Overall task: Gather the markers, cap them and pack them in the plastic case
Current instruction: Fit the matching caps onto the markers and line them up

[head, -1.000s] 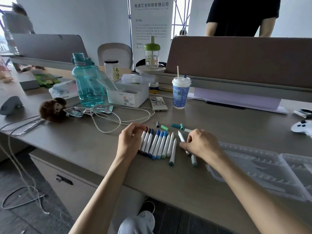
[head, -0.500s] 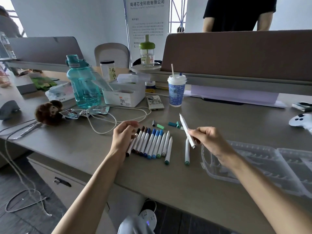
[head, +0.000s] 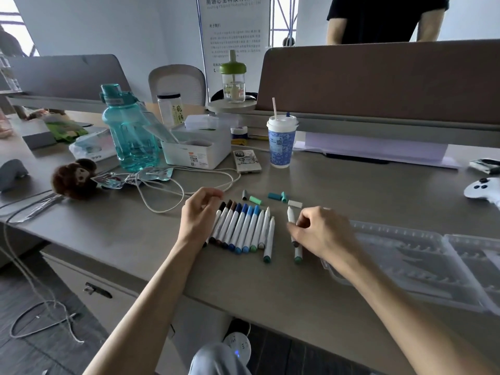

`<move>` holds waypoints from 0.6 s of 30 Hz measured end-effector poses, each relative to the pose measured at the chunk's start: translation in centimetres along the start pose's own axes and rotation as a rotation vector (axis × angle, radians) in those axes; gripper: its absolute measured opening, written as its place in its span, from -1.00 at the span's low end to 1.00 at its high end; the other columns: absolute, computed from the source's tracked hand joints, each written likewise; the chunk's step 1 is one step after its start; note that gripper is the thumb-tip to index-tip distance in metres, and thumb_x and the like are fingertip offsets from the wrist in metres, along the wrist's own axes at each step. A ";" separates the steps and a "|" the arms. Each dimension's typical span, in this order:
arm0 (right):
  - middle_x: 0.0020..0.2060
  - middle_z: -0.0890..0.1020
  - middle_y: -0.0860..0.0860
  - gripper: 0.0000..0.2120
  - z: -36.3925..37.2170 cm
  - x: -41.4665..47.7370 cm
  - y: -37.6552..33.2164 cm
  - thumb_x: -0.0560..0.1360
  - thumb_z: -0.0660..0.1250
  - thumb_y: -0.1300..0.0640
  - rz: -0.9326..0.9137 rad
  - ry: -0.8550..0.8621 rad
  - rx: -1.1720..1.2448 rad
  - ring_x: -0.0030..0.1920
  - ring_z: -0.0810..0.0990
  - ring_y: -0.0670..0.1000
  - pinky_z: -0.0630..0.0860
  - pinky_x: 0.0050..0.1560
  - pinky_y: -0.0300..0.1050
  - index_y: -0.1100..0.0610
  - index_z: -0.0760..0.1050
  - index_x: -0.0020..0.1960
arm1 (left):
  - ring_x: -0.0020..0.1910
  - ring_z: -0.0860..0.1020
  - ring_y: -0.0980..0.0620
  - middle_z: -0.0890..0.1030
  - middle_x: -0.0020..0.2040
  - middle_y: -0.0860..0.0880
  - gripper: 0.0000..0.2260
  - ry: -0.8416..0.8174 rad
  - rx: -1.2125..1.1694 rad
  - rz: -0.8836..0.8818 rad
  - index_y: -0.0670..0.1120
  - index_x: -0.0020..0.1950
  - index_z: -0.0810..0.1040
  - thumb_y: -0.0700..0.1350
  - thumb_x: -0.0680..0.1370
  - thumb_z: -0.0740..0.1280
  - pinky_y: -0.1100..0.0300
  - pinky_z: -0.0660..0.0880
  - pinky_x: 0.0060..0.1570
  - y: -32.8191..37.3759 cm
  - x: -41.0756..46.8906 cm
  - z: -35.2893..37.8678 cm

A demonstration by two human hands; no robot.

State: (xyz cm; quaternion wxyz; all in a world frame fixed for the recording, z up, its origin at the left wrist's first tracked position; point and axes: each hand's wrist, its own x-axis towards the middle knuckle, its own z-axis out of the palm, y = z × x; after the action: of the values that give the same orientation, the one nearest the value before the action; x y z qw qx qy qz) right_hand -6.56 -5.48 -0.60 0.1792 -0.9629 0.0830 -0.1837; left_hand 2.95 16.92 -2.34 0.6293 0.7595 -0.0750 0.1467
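A row of several white markers with brown, blue and green ends lies side by side on the desk. My left hand rests against the row's left edge with its fingers loosely curled. One more teal-ended marker lies at the row's right side. My right hand pinches an uncapped white marker, low over the desk beside a green-ended marker. Several loose caps in grey, mint, teal and white lie just beyond the markers. The clear plastic case lies open at the right.
Behind the markers are a white cable, a power bank, a blue paper cup, a teal water bottle and a white box. A plush toy sits left, a white game controller far right.
Half a second ago my right hand held the marker up in the air; now it is down near the desk beside the green-ended marker. My left hand stayed at the row.
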 end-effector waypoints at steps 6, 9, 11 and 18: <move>-0.36 0.51 -0.09 -0.74 -0.1 -0.1 -0.5 0.50 0.32 -0.15 -0.113 -0.029 -0.036 -0.24 0.54 0.00 0.34 -0.28 -0.16 -0.03 0.45 -0.27 | -0.10 0.57 0.16 0.65 -0.12 0.11 -0.80 -0.008 0.065 0.056 0.04 -0.11 0.64 -0.23 0.51 0.28 0.15 0.50 -0.02 -0.1 -0.1 -0.1; -0.34 0.49 -0.10 -0.73 0.1 0.4 -1.7 0.50 0.31 -0.19 -0.138 -0.080 -0.039 -0.23 0.51 -0.04 0.37 -0.22 -0.16 -0.02 0.50 -0.23 | -0.05 0.58 0.14 0.66 -0.10 0.10 -0.79 -0.022 0.105 0.080 0.05 -0.12 0.63 -0.24 0.51 0.28 0.24 0.48 -0.03 -0.2 -0.2 -0.1; -0.27 0.56 -0.06 -0.71 0.6 0.8 -2.5 0.47 0.32 -0.21 -0.126 -0.123 -0.077 -0.20 0.56 -0.01 0.45 -0.19 -0.13 0.01 0.53 -0.20 | -0.05 0.58 0.16 0.66 -0.11 0.10 -0.80 -0.021 0.099 0.067 0.03 -0.11 0.64 -0.25 0.51 0.29 0.29 0.46 -0.06 -0.2 -0.2 -0.1; -0.27 0.55 0.01 -0.65 0.7 2.6 -4.7 0.45 0.36 -0.19 -0.046 -0.187 -0.311 -0.21 0.56 0.04 0.52 -0.08 -0.06 0.11 0.47 -0.16 | -0.09 0.57 0.16 0.65 -0.14 0.11 -0.84 -0.023 0.114 0.072 -0.02 -0.10 0.65 -0.24 0.50 0.31 0.29 0.47 -0.07 -0.2 -0.2 -0.2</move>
State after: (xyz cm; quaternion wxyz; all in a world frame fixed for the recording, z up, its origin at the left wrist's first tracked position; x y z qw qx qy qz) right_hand -3.52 -1.55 1.40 0.0310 -0.9936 0.0715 -0.0822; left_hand 2.80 17.12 -2.55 0.5786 0.7925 -0.1008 0.1646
